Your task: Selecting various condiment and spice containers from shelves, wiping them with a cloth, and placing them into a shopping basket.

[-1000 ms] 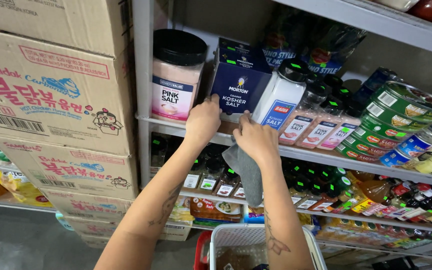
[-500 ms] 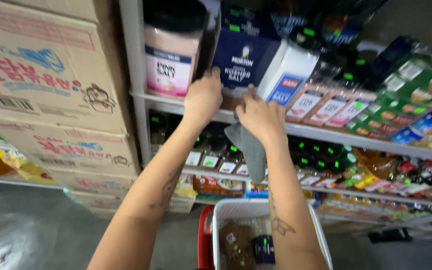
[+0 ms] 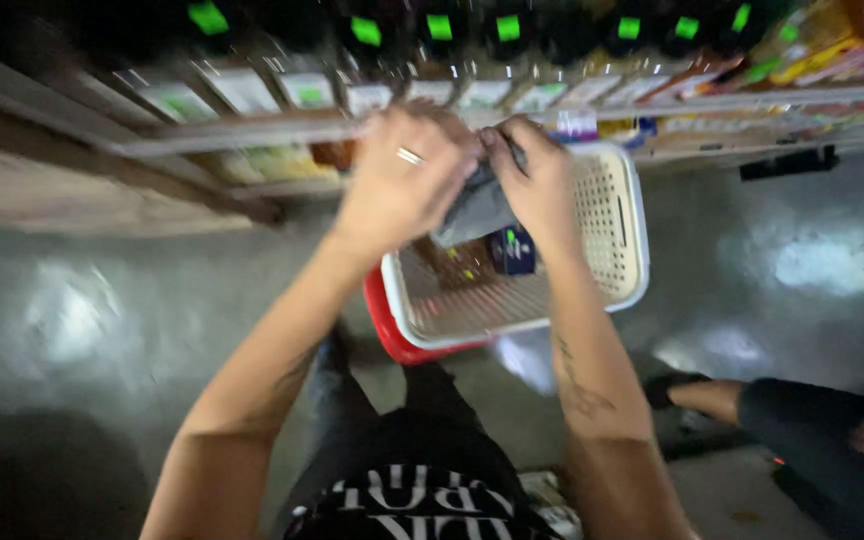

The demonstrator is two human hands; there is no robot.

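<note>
A grey cloth (image 3: 474,208) is held between both hands, just above a cream perforated basket (image 3: 620,225). The left hand (image 3: 402,180) is curled shut over the cloth's upper-left part, a ring seen on one finger; the right hand (image 3: 540,180) is closed on the cloth's upper-right edge, fingers pinched at the top. The two hands are nearly touching, w/ the cloth bunched between & hanging slightly below them. Directly under the hands, the basket is seen resting on a red basket (image 3: 388,330), whose rim shows at the lower left. Inside the cream basket, below the cloth, a dark blue box (image 3: 514,250) & a brownish packet (image 3: 460,265) are seen; details are blurred. Beyond the hands, a low shelf (image 3: 252,130) is lined w/ price tags, & dark bottles w/ green caps (image 3: 507,25) are ranged above it. The floor (image 3: 82,320) to the left of the hands & below the basket is grey & shiny. To the right of the right forearm, lower down, another person's leg in dark clothing (image 3: 812,430) is seen on the floor, well apart from the basket. Close below the forearms, the wearer's own dark printed garment is seen.
</note>
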